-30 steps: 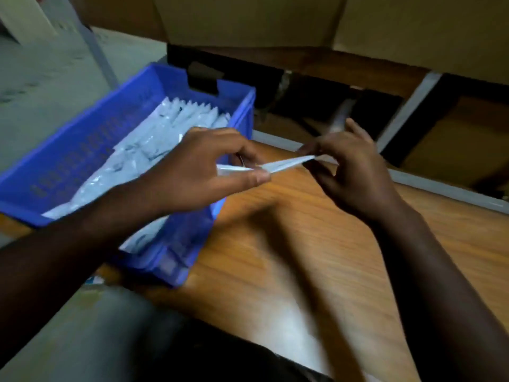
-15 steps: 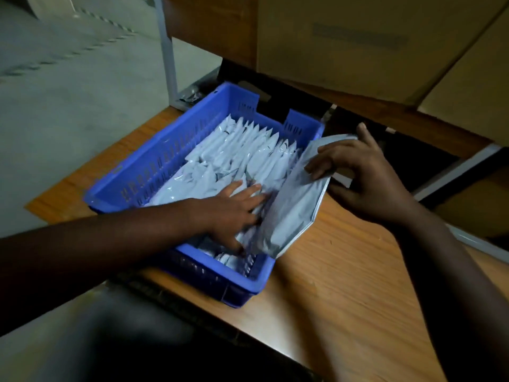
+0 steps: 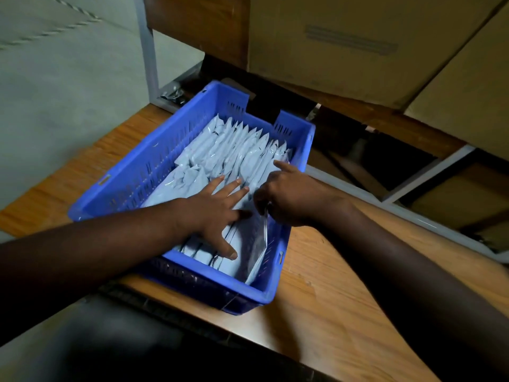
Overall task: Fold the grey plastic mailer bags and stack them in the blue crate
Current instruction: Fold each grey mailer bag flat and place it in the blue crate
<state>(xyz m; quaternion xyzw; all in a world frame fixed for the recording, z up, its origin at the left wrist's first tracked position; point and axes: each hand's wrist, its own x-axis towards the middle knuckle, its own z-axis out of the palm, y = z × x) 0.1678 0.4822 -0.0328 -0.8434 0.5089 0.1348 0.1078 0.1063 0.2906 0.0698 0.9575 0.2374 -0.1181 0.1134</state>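
The left hand (image 3: 217, 213) presses flat, fingers spread, on the upright folded mailers (image 3: 239, 153) filling the blue crate (image 3: 154, 161). The right hand (image 3: 286, 199) pinches a folded mailer (image 3: 259, 249) standing against the crate's right wall, near the bench (image 3: 330, 312) edge.

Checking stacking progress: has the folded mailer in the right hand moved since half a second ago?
Yes. The folded mailer went from leaning over the blue crate rim down inside.
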